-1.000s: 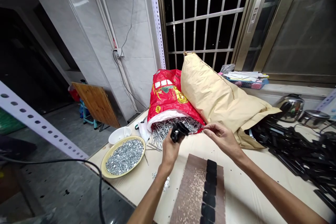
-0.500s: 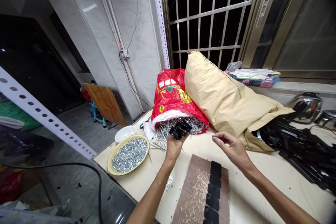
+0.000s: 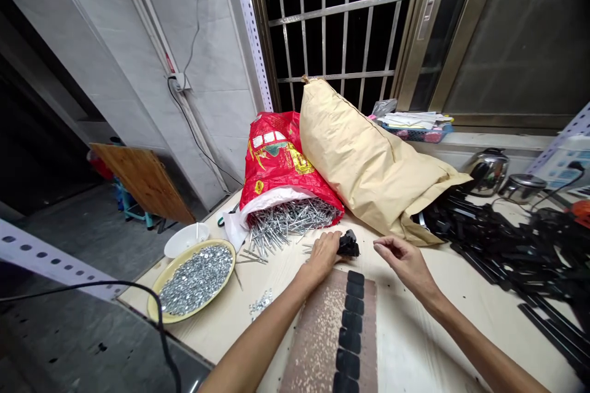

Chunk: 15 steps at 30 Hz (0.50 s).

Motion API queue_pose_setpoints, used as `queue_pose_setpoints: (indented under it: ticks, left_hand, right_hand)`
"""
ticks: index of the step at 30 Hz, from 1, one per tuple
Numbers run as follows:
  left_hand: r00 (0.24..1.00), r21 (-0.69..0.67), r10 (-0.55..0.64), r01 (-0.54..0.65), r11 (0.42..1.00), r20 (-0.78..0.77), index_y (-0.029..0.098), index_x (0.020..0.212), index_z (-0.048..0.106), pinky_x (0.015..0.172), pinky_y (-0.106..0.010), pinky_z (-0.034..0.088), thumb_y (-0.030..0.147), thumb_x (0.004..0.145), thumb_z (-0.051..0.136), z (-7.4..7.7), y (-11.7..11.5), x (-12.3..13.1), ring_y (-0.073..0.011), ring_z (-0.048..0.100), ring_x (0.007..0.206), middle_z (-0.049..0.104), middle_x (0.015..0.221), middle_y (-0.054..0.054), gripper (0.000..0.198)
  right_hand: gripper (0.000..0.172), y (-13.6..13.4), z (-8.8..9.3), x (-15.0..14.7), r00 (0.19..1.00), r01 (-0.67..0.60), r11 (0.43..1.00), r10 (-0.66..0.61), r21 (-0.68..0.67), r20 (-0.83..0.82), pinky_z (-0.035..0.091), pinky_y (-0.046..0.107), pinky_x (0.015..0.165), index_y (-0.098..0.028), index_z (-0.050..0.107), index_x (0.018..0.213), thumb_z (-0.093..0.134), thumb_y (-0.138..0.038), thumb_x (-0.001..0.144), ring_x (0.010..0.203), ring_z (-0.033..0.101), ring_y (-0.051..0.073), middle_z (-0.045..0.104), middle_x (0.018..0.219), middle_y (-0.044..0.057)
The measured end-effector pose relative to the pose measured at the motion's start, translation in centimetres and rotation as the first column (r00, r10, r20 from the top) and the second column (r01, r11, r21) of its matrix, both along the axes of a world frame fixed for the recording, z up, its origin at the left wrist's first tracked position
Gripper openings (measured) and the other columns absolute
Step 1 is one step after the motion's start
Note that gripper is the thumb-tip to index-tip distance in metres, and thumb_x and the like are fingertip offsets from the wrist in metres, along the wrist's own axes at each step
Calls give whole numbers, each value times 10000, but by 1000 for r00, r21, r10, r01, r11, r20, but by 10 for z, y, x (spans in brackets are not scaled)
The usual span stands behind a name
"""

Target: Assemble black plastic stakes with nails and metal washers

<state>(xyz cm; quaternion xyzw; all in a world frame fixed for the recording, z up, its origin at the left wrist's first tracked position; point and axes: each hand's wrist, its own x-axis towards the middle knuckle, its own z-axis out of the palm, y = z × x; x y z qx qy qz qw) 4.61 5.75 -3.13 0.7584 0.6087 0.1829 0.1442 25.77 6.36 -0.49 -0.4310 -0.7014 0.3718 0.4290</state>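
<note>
My left hand (image 3: 322,258) is closed around a small black plastic piece (image 3: 349,244), which sticks out to the right of its fingers just beyond the far end of the brown board (image 3: 316,319). A short gap to the right, my right hand (image 3: 408,264) has its thumb and fingertips pinched together; whether anything small is between them cannot be made out. Along the board runs a row of black rounded pads (image 3: 351,323). Thin metal pins (image 3: 276,221) spill from the open red bag (image 3: 279,159) beyond my left hand.
A yellow bowl (image 3: 159,313) of small shiny metal pieces stands at the left table edge, beside a white bowl (image 3: 177,239). Loose metal bits (image 3: 261,303) lie near my left forearm. A large tan sack (image 3: 354,147) leans behind, with black parts (image 3: 488,233) heaped to its right.
My left hand has moved from the mouth of the red bag toward the board and my right hand, bringing the black plastic piece along. The head view has swung to the right.
</note>
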Motion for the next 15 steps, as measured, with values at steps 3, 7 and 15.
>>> queue_pose_setpoints:
  ticks: [3,7,15]
  left_hand:
    - [990,3,-55,56,998,-128,173,1322,344,939,-470,334,329,756,640,-2,8,6,-295,469,1089,527,1164,-145,658]
    - [977,64,-111,125,990,-183,186,1373,277,1003,-539,244,347,767,636,7,10,10,-328,381,1214,424,1317,-178,723]
    - [934,291,-309,350,891,-177,302,1394,276,1077,-529,172,213,812,576,68,-47,53,-322,77,1372,224,1480,-101,660]
  right_hand:
    - [350,-1,-7,9,999,34,999,-34,-27,6,454,287,642,-164,634,858,558,-500,796,718,570,185,644,818,64]
    - [406,-2,-9,18,993,114,992,-116,-60,-25,458,278,585,-151,627,895,556,-535,783,686,555,179,626,790,67]
    - [379,-25,-2,2,984,-176,957,166,-230,-64,474,300,467,-179,655,844,475,-513,828,544,541,161,588,639,46]
